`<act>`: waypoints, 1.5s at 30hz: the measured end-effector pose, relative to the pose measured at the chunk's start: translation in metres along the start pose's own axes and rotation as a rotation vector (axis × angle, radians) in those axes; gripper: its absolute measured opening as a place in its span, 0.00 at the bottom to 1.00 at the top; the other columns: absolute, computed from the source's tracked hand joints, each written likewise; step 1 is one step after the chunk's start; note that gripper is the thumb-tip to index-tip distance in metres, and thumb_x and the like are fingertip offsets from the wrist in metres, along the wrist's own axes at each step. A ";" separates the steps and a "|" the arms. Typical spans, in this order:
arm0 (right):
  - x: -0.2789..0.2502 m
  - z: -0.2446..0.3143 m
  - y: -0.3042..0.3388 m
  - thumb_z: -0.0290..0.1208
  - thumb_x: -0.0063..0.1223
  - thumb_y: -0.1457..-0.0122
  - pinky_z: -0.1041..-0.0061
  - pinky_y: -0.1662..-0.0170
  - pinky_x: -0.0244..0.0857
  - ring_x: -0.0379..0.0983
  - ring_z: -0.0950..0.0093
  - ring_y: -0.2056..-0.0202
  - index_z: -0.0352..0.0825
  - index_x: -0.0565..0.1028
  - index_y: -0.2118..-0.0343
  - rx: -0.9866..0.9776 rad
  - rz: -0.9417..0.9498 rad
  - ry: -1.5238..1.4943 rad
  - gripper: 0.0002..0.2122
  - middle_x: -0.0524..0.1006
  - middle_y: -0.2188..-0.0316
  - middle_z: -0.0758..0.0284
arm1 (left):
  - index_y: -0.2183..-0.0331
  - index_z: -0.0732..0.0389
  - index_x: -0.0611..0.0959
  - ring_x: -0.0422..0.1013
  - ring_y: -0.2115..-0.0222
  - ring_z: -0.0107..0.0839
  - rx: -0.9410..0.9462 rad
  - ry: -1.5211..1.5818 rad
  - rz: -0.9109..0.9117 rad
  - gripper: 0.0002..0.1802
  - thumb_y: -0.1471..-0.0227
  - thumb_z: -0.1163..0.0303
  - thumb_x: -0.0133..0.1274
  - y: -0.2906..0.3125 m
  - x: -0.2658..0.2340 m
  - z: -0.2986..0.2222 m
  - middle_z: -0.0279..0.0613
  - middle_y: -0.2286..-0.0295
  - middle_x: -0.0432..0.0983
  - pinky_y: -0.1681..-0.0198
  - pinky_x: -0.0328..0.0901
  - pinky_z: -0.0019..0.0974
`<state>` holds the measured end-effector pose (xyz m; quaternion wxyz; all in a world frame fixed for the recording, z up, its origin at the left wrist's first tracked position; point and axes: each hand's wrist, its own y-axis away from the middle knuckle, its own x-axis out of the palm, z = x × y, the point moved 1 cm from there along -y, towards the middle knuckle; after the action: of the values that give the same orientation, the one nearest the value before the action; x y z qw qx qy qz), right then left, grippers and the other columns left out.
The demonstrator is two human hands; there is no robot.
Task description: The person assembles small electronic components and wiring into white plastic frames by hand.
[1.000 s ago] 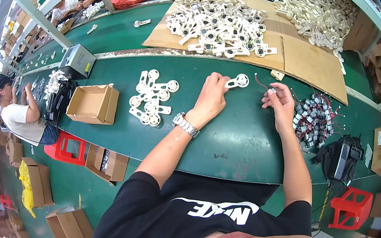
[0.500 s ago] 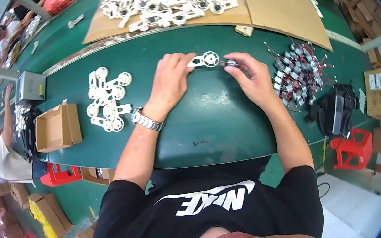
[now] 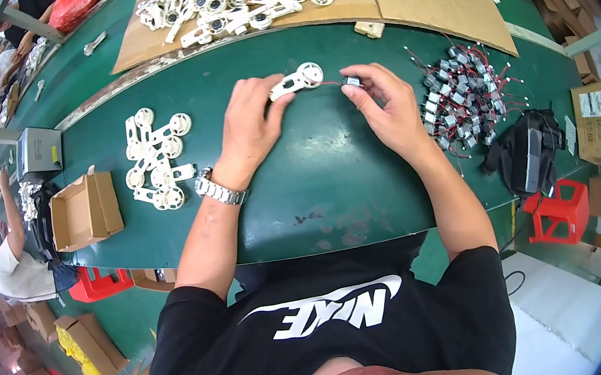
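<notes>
Green worktop (image 3: 315,185), left to right: an open cardboard box (image 3: 104,206), a cluster of white ringed parts (image 3: 164,175), the left hand (image 3: 252,118) pinching one white piece (image 3: 296,82) mid-surface, the right hand (image 3: 387,104) gripping a wired silvery block (image 3: 352,81) near it, then heaped blocks (image 3: 460,102).

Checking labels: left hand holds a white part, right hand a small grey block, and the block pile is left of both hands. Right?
Wrong side: the head view shows the block pile right of the right hand. The left hand holds a white part, and the right hand a small grey block.
</notes>
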<state>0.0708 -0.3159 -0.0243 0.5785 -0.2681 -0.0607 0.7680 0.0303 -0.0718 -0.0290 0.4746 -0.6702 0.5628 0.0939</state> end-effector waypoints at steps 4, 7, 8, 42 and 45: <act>0.016 -0.027 0.015 0.27 0.56 0.30 0.77 0.59 0.76 0.78 0.78 0.61 0.29 0.77 0.48 0.365 0.044 -0.422 0.11 0.81 0.60 0.65 | 0.60 0.59 0.86 0.75 0.65 0.45 0.096 0.022 0.014 0.15 0.51 0.68 0.69 0.006 0.009 -0.011 0.43 0.68 0.81 0.61 0.70 0.44; 0.018 -0.029 0.016 0.27 0.54 0.29 0.76 0.55 0.76 0.79 0.77 0.59 0.29 0.76 0.47 0.360 0.063 -0.475 0.12 0.81 0.58 0.63 | 0.59 0.59 0.85 0.75 0.64 0.44 0.046 0.089 0.102 0.18 0.51 0.62 0.69 0.016 0.016 -0.021 0.41 0.66 0.81 0.57 0.69 0.45; 0.016 -0.027 0.017 0.27 0.55 0.29 0.75 0.54 0.76 0.79 0.76 0.59 0.30 0.76 0.47 0.372 0.055 -0.474 0.12 0.81 0.58 0.63 | 0.56 0.59 0.84 0.75 0.61 0.42 -0.004 0.120 0.167 0.21 0.50 0.60 0.69 0.014 0.014 -0.029 0.40 0.65 0.81 0.54 0.68 0.45; 0.015 0.002 0.019 0.24 0.60 0.33 0.79 0.67 0.68 0.72 0.81 0.71 0.30 0.78 0.51 -0.007 0.115 0.019 0.10 0.79 0.69 0.69 | 0.46 0.65 0.72 0.80 0.61 0.29 -0.680 1.159 0.006 0.22 0.38 0.75 0.61 0.010 0.014 0.004 0.44 0.56 0.81 0.64 0.77 0.28; 0.022 0.002 0.022 0.24 0.59 0.32 0.79 0.67 0.67 0.72 0.81 0.71 0.30 0.78 0.51 -0.007 0.150 -0.058 0.09 0.78 0.68 0.68 | 0.43 0.65 0.77 0.80 0.61 0.26 -0.688 1.097 0.049 0.23 0.38 0.75 0.62 0.010 0.014 0.002 0.40 0.56 0.81 0.63 0.75 0.26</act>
<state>0.0465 -0.3021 -0.0390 0.5162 -0.2516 -0.0600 0.8165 0.0279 -0.0788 -0.0450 -0.1260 -0.7216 0.6765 -0.0763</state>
